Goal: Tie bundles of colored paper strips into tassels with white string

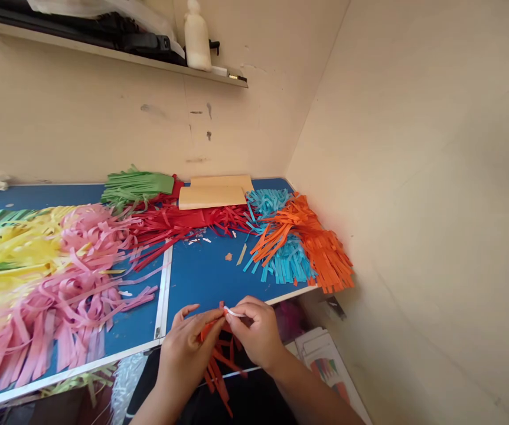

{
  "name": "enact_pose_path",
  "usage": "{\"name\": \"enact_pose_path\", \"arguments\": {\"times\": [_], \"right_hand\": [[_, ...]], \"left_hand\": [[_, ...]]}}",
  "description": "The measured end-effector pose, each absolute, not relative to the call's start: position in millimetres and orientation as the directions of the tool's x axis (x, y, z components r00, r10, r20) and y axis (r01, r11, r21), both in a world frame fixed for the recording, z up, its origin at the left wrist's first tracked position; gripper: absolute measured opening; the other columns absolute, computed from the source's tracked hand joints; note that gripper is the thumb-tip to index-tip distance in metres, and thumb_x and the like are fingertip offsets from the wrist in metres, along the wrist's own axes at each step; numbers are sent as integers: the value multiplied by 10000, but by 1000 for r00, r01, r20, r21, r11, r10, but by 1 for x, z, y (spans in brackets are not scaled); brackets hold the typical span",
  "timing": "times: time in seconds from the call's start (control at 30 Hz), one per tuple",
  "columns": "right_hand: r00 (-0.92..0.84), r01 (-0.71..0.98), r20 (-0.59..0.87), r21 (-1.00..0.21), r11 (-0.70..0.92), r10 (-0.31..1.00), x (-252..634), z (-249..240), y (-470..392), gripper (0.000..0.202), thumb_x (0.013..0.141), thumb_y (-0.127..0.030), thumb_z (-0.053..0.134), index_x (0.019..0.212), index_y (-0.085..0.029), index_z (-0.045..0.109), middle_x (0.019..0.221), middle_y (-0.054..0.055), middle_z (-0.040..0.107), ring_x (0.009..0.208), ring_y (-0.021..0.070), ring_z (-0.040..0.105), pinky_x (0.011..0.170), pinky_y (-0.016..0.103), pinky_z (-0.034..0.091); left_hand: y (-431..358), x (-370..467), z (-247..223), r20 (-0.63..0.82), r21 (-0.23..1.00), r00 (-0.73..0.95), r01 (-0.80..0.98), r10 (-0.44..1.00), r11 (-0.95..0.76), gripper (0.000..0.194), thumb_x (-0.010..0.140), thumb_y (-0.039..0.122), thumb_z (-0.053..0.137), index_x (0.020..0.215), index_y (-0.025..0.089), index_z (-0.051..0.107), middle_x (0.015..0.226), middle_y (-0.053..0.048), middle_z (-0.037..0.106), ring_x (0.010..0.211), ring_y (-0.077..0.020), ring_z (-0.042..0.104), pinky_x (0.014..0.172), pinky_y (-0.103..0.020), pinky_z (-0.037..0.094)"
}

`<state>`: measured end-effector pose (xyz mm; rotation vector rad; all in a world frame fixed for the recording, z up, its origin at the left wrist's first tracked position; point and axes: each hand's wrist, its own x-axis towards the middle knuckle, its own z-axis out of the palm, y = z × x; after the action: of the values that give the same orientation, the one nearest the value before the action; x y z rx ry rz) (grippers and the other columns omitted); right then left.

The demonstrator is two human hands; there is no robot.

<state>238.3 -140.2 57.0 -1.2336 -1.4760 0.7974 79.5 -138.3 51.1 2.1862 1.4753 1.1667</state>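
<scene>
Just off the table's front edge, my left hand [188, 345] pinches an orange paper tassel [218, 378] near its top, its fringe strips hanging down over my dark clothing. My right hand [257, 330] meets it at the fingertips and grips a thin white strip [235, 313] against the top of the tassel. Whether the strip is string, tape or paper I cannot tell. Part of the tassel is hidden behind my fingers.
The blue table [201, 265] bears pink fringe [81, 265], yellow fringe [28, 242], green fringe [139, 186], red fringe [192, 218], blue fringe [287, 260] and orange fringe [320, 242]. Tan folded sheets [212, 197] lie behind. A shelf [148, 56] holds a white bottle [197, 41]. Walls close the back and right.
</scene>
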Motion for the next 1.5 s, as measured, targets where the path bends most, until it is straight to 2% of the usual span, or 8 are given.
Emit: {"name": "enact_pose_path", "arguments": {"times": [0.4, 0.63, 0.8, 0.93, 1.03, 1.17, 1.37, 1.5], "right_hand": [[50, 389, 394, -854, 345, 918, 233, 44, -142, 137, 806, -156, 576, 688, -207, 624, 703, 4, 581, 638, 130, 565, 593, 235, 432], [101, 352, 337, -892, 283, 936, 231, 50, -145, 163, 779, -179, 578, 618, -203, 562, 590, -51, 419, 526, 98, 419, 520, 222, 347], [182, 292, 217, -943, 158, 959, 227, 49, -147, 208, 759, -214, 589, 568, -195, 510, 580, -47, 424, 547, 101, 408, 540, 228, 338], [126, -43, -65, -997, -60, 990, 224, 43, -142, 178, 725, -327, 644, 639, -187, 576, 562, -49, 477, 525, 94, 401, 519, 214, 351], [36, -159, -143, -978, -135, 989, 223, 42, -142, 225, 711, -394, 686, 679, -179, 628, 537, -36, 544, 490, 98, 443, 500, 214, 379], [115, -23, -29, -999, -27, 993, 228, 43, -143, 213, 761, -372, 682, 707, -166, 698, 615, 14, 653, 533, 121, 532, 533, 224, 424], [198, 85, 50, -996, 34, 979, 252, 44, -137, 214, 814, -368, 672, 728, -173, 685, 691, 11, 634, 630, 128, 542, 608, 228, 431], [167, -18, 21, -1000, 24, 986, 254, 44, -141, 239, 878, -403, 612, 786, -183, 629, 611, -40, 512, 534, 92, 416, 522, 209, 355]], "left_hand": [[-138, 92, 40, 435, 652, -2, 691, 900, -313, 161, 820, 374, 540, 814, 260, 654, 764, -18, 734, 911, -251, 685, 847, -381, 541], [-140, 93, 44, 223, 774, 24, 603, 974, -192, 252, 834, 466, 517, 769, 250, 629, 733, -23, 700, 677, -205, 667, 594, -316, 523], [-142, 97, 38, 536, 580, 0, 726, 844, -369, 229, 848, 369, 561, 1010, 216, 613, 716, -16, 720, 722, -228, 680, 829, -404, 508], [-146, 101, 35, 653, 504, 31, 728, 757, -465, 72, 835, 292, 596, 879, 241, 572, 705, -7, 715, 701, -208, 678, 894, -402, 490], [-147, 100, 35, 521, 672, -66, 647, 851, -361, 160, 808, 361, 627, 892, 236, 573, 715, -8, 694, 700, -209, 671, 764, -358, 533], [-146, 94, 39, 101, 919, -11, 385, 995, -89, 277, 821, 496, 586, 844, 220, 607, 677, -1, 654, 591, -168, 618, 555, -271, 498], [-138, 86, 46, -125, 985, -15, 117, 992, 126, 371, 715, 571, 698, 789, 214, 634, 685, -7, 653, 635, -160, 596, 589, -242, 467], [-136, 91, 49, -259, 948, 43, -182, 965, 262, 380, 645, 507, 804, 723, 209, 581, 667, 14, 647, 627, -122, 564, 618, -209, 458]]}}
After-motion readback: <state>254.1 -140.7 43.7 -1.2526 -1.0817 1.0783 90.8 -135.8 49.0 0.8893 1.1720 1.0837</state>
